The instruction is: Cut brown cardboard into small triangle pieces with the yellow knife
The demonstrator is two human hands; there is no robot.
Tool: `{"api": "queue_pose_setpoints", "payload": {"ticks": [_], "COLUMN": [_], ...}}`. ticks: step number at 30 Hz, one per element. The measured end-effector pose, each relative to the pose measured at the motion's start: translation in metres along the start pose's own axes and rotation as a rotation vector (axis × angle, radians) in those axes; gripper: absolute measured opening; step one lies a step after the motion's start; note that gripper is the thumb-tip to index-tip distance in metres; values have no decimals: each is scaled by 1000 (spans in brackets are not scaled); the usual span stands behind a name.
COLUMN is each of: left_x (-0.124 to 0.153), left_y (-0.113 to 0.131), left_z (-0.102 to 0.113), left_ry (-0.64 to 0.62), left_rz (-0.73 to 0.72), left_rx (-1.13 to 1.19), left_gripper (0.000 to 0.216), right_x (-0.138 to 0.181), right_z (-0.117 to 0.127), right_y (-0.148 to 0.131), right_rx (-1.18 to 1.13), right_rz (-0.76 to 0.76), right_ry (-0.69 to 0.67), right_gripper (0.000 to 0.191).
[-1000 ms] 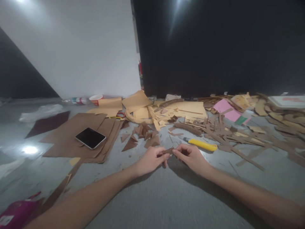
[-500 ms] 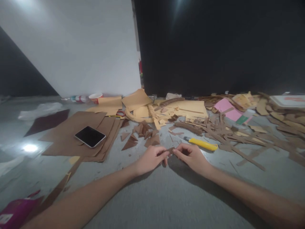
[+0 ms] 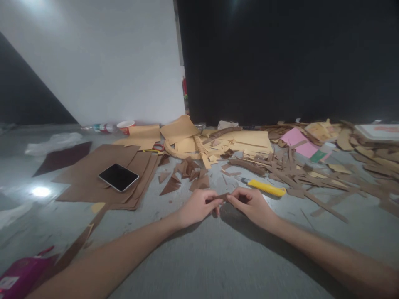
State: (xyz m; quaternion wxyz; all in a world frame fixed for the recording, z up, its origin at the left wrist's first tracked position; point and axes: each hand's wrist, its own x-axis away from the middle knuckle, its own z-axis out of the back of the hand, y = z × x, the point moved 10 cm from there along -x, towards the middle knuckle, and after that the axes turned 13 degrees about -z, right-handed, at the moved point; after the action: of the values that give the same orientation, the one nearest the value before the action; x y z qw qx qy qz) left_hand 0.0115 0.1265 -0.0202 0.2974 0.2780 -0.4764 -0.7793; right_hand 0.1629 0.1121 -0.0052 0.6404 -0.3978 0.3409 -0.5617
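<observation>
Between my two hands is a small strip of brown paper (image 3: 223, 197), held just above the grey surface. My left hand (image 3: 199, 207) pinches its left end between thumb and fingers. At the right end, my right hand (image 3: 249, 204) grips it the same way, fingertips closed. Part of the strip is hidden by my fingers. Folded brown paper triangles (image 3: 187, 171) lie just beyond my left hand. A yellow box cutter (image 3: 267, 188) rests past my right hand, its blade end pointing left.
A phone (image 3: 119, 177) lies on stacked brown sheets (image 3: 84, 170) at left. Yellow paper sheets (image 3: 249, 140) and many brown paper scraps (image 3: 289, 170) spread across the back and right. A paper cup (image 3: 125, 127) stands behind; a magenta object (image 3: 23, 272) sits at lower left.
Both hands keep their pinch on the brown paper strip, and slightly more of it shows between them. The whole view has shifted very slightly; nothing else has visibly moved.
</observation>
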Motion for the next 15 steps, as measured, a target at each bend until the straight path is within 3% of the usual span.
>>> {"api": "queue_pose_setpoints", "payload": {"ticks": [15], "left_x": [0], "left_y": [2], "left_z": [0], "left_ry": [-20], "left_rz": [-20], "left_rx": [-32], "left_gripper": [41], "right_x": [-2], "right_z": [-1], "right_y": [2], "right_rx": [-19], "right_rz": [-12], "right_ry": [-8], "right_gripper": [36]}}
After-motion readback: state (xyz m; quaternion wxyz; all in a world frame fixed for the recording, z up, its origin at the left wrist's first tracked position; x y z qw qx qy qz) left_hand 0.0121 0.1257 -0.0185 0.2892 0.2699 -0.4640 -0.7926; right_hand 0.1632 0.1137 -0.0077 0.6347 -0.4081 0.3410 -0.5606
